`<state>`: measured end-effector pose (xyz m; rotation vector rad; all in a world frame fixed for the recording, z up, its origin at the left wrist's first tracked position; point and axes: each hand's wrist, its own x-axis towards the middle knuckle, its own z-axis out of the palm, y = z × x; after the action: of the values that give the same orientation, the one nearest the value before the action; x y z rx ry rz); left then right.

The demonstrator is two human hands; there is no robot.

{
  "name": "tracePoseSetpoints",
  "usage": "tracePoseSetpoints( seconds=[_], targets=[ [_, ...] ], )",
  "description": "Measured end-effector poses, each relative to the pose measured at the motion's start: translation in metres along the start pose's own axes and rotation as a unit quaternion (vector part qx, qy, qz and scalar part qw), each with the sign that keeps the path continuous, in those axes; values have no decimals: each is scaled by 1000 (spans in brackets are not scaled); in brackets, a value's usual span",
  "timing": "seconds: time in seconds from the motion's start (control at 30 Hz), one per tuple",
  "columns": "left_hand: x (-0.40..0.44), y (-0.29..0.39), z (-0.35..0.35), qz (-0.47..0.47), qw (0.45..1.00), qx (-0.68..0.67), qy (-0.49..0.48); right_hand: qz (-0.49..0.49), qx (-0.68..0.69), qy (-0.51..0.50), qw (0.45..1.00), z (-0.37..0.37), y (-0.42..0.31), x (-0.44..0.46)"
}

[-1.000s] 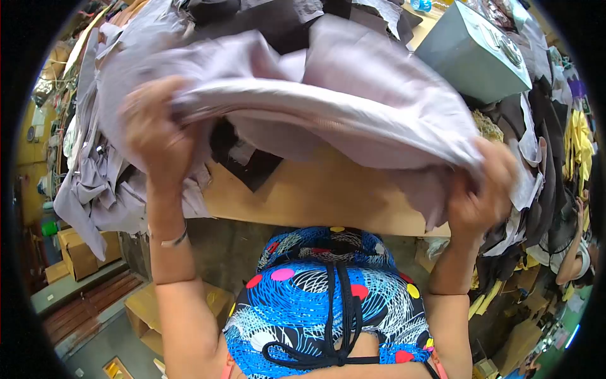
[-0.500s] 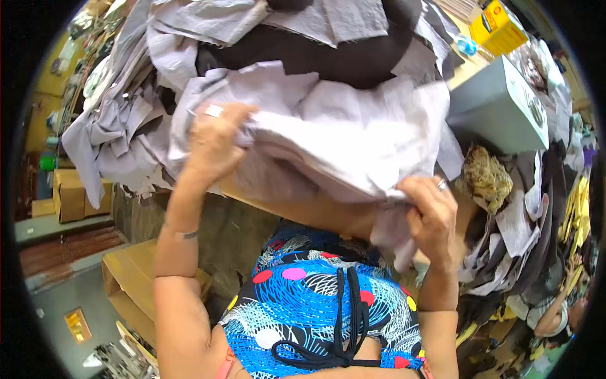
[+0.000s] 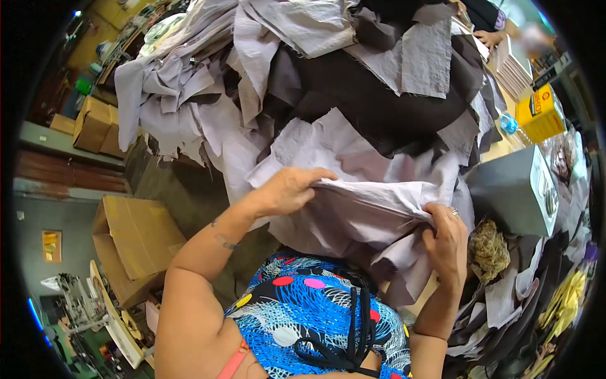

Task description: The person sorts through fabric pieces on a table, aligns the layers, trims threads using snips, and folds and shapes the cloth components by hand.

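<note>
A pale lilac-grey piece of fabric (image 3: 366, 218) is stretched between my two hands, its upper edge folded over and its lower part hanging toward my lap. My left hand (image 3: 290, 191) pinches that folded edge at the left, thumb and fingers closed. At the right end, my right hand (image 3: 445, 237), with a ring on one finger, grips a bunched part of the same fabric. Just beyond lies a heap of dark brown cloth (image 3: 353, 85) with frayed light grey pieces (image 3: 426, 60) on it.
At the right stand a grey metal box (image 3: 514, 189), a yellow box (image 3: 540, 114) and a tangled fibre bundle (image 3: 486, 251). Another person's hand (image 3: 489, 39) rests near stacked pale sheets (image 3: 512, 66). An open cardboard box (image 3: 142, 240) sits low on the left.
My view has turned, so the scene sits lower and farther right. The fabric, earlier blurred and lifted, is now drawn closer and taut between my hands. Another person's hand has come into view.
</note>
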<state>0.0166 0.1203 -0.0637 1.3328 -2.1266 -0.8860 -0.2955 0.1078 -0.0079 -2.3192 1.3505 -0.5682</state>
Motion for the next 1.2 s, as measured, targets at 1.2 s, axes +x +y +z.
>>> tracePoseSetpoints(
  seconds=[1.2],
  targets=[
    [-87, -156, -370, -114, 841, 448, 281, -337, -203, 161, 905, 162, -213, 477]
  ],
)
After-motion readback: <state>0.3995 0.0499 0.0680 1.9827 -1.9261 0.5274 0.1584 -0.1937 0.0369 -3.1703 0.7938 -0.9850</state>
